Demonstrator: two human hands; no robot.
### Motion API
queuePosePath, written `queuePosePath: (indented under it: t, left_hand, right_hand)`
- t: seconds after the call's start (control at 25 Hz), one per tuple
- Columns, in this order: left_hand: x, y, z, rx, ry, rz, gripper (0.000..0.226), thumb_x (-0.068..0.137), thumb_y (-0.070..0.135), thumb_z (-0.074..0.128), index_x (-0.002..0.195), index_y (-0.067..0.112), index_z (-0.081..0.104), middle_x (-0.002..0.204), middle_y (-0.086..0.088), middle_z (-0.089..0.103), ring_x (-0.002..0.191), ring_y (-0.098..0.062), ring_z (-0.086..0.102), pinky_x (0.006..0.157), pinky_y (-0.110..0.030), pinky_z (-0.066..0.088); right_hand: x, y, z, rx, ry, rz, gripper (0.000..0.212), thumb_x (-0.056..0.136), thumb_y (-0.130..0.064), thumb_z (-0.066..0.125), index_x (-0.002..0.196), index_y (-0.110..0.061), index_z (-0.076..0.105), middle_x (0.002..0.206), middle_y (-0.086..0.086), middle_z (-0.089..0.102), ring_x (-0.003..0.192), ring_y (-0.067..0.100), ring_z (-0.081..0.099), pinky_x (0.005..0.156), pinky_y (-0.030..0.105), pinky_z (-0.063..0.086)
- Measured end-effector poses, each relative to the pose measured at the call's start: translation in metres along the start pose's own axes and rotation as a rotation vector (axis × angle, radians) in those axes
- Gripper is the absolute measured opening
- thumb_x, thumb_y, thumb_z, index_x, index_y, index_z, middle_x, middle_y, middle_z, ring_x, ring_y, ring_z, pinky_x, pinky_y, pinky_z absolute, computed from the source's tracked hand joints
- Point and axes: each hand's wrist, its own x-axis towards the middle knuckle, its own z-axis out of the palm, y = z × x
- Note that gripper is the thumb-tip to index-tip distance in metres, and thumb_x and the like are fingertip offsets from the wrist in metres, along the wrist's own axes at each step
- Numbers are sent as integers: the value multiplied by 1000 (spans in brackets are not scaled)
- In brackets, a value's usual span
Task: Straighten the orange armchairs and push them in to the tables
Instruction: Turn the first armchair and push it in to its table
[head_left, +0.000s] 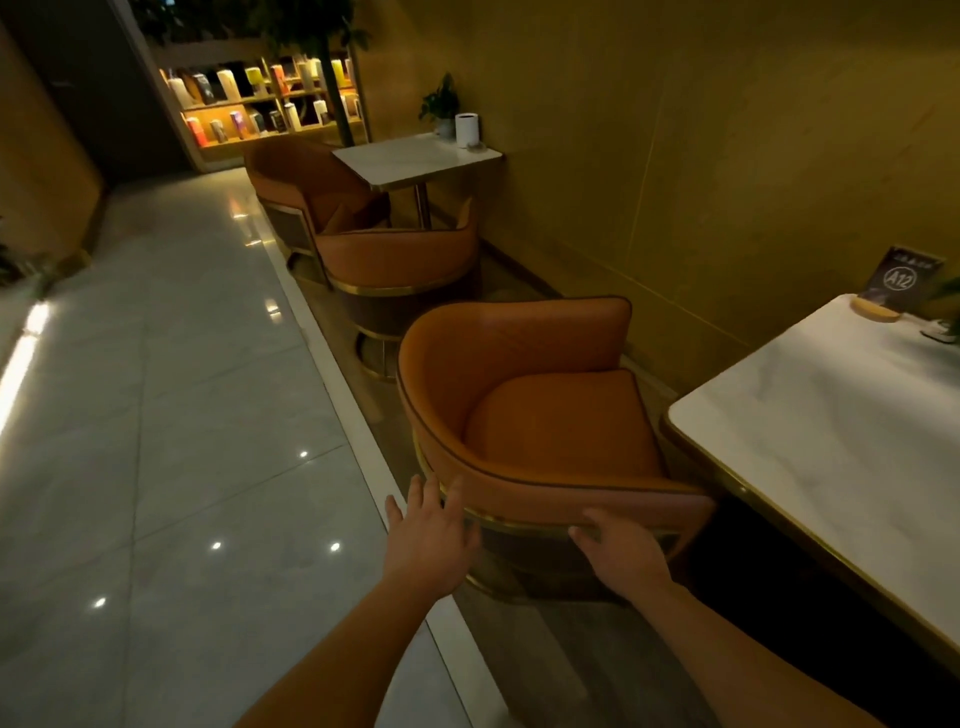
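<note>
One readable mark only: "A12" in a pale ring on a small dark sign card (900, 279), upright in a round wooden base at the far edge of the near white table (810, 447); smaller line above it too blurred to read.

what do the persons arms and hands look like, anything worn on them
Both forearms are bare as far as the view shows: no sleeves, gloves, watch or rings visible on the left hand or the right hand. The light is dim, so small details could be missed.
</note>
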Motion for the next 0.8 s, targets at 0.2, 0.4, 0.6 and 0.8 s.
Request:
queuePosePath:
  t: [0.2, 0.4, 0.6, 0.8]
  left_hand:
    - [114, -49, -3, 5, 2, 95, 64, 97, 56, 32, 153, 31, 13, 164, -8, 17, 152, -34, 7, 118, -67, 10]
    - [232, -99, 8, 107, -25, 181, 65, 96, 55, 26, 154, 28, 16, 162, -11, 18, 151, -37, 5, 119, -65, 8]
    - [339, -131, 46, 220, -5, 318, 73, 92, 63, 13, 153, 26, 28, 161, -16, 26, 151, -40, 8, 119, -64, 6]
    - [390, -154, 71, 260, 17, 420, 71, 93, 67, 15, 148, 29, 40, 157, -13, 36, 150, -36, 16, 119, -63, -2]
  right_hand:
    - [100, -30, 28, 43, 19, 66, 54, 100, -52, 41, 146, -22, 45, 144, 2, 52, 131, 22, 49, 104, 37, 43]
    - [201, -39, 58, -36, 2, 162, 60, 101, -55, 32, 147, -18, 43, 148, 3, 47, 138, 23, 39, 108, 36, 38]
    - [258, -41, 97, -70, 16, 262, 55, 100, -57, 25, 127, -20, 56, 127, 3, 60, 120, 21, 51, 96, 33, 45]
    - [268, -61, 137, -85, 123, 349, 69, 84, -72, 1, 98, -34, 56, 99, -8, 62, 96, 13, 57, 82, 31, 46]
